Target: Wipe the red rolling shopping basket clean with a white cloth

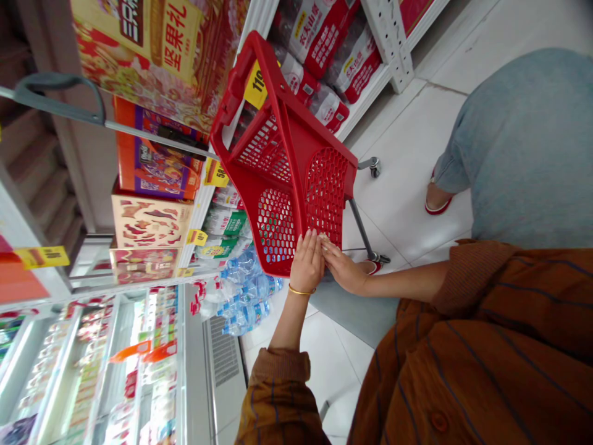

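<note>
The view is turned on its side. My left hand, with a gold bangle at the wrist, has its fingers stretched out flat and close together. Pressed against its side is my right hand, fingers bent inward around a small pale thing that I cannot make out. Both hands are in front of the lower end of a red wheeled shopping basket; whether they touch its rim cannot be told. Holes pattern the basket's walls, and no goods show inside. A grey pull handle on a metal rod extends from it.
Bottled drinks with red labels fill a low white shelf beside the basket. Boxed gifts stand above, over yellow price tags. Packs of blue water bottles sit on the floor near a lit refrigerated display. My jeans-clad leg is at right.
</note>
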`<state>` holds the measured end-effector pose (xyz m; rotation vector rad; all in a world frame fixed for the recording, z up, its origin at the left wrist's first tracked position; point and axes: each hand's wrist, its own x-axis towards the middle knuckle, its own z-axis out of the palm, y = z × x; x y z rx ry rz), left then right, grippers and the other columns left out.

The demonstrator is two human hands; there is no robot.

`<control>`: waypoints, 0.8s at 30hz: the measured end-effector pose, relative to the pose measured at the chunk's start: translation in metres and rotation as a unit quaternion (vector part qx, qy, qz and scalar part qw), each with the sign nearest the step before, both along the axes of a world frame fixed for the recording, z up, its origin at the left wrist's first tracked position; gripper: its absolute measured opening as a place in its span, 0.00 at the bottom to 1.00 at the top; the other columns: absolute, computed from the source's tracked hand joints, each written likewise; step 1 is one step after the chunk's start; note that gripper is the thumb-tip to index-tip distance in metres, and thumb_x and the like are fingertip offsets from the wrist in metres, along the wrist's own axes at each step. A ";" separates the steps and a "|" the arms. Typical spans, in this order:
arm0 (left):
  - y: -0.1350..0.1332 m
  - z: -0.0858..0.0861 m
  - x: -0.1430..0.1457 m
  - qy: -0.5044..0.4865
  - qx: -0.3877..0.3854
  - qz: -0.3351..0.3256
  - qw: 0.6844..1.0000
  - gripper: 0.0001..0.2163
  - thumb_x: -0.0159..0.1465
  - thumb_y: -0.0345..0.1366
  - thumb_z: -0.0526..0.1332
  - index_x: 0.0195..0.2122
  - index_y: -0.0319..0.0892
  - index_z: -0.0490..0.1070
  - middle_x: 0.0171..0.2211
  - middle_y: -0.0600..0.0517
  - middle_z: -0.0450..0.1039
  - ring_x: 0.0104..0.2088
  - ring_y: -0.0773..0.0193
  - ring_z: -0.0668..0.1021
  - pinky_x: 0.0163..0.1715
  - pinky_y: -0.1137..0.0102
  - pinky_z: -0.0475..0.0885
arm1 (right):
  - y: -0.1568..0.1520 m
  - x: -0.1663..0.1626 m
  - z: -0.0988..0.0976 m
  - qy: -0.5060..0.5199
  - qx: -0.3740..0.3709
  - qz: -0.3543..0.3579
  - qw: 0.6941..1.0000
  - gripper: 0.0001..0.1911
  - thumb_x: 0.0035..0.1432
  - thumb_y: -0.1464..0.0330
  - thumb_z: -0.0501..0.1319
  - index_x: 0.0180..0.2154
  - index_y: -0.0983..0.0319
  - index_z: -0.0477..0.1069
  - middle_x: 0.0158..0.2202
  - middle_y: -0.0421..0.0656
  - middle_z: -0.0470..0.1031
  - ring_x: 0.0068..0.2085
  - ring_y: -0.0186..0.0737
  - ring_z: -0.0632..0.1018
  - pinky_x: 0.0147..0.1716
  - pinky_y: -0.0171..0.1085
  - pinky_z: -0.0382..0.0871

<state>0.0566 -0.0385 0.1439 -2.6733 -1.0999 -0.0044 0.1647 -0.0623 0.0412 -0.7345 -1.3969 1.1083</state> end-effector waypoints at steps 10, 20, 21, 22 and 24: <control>0.000 0.005 0.003 0.014 0.012 -0.012 1.000 0.25 0.65 0.25 0.49 0.65 0.31 0.49 0.58 0.32 0.65 0.67 0.53 0.53 0.61 0.49 0.62 | 0.005 0.032 -0.003 0.017 -0.003 0.010 1.000 0.23 0.68 0.66 0.47 0.63 0.54 0.57 0.64 0.45 0.59 0.65 0.40 0.60 0.65 0.48 0.57; -0.001 0.002 0.003 -0.003 0.012 0.011 1.000 0.28 0.67 0.24 0.45 0.68 0.37 0.41 0.63 0.35 0.59 0.67 0.55 0.53 0.62 0.47 0.61 | 0.076 0.003 0.019 0.036 -0.023 -0.085 0.996 0.25 0.69 0.67 0.42 0.66 0.50 0.48 0.68 0.39 0.49 0.69 0.37 0.47 0.68 0.49 0.46; -0.002 0.002 0.003 -0.003 0.011 0.015 1.000 0.28 0.67 0.24 0.45 0.68 0.37 0.40 0.63 0.36 0.58 0.67 0.55 0.52 0.62 0.47 0.60 | 0.071 0.001 0.017 0.035 -0.018 -0.078 0.996 0.26 0.69 0.68 0.42 0.66 0.50 0.46 0.69 0.38 0.48 0.69 0.37 0.46 0.68 0.50 0.46; -0.002 0.001 0.003 -0.004 0.010 0.019 1.000 0.28 0.67 0.24 0.44 0.68 0.37 0.40 0.63 0.36 0.57 0.67 0.55 0.52 0.62 0.47 0.60 | 0.065 0.000 0.015 0.035 -0.011 -0.070 0.997 0.27 0.69 0.69 0.42 0.66 0.50 0.44 0.69 0.38 0.47 0.69 0.37 0.46 0.68 0.50 0.45; -0.002 0.000 0.003 -0.007 0.006 0.026 1.000 0.28 0.67 0.23 0.44 0.68 0.37 0.39 0.64 0.37 0.56 0.67 0.55 0.51 0.63 0.48 0.58 | 0.053 -0.001 0.013 0.039 0.004 -0.061 0.997 0.28 0.68 0.71 0.42 0.66 0.49 0.42 0.70 0.38 0.45 0.69 0.37 0.46 0.68 0.50 0.45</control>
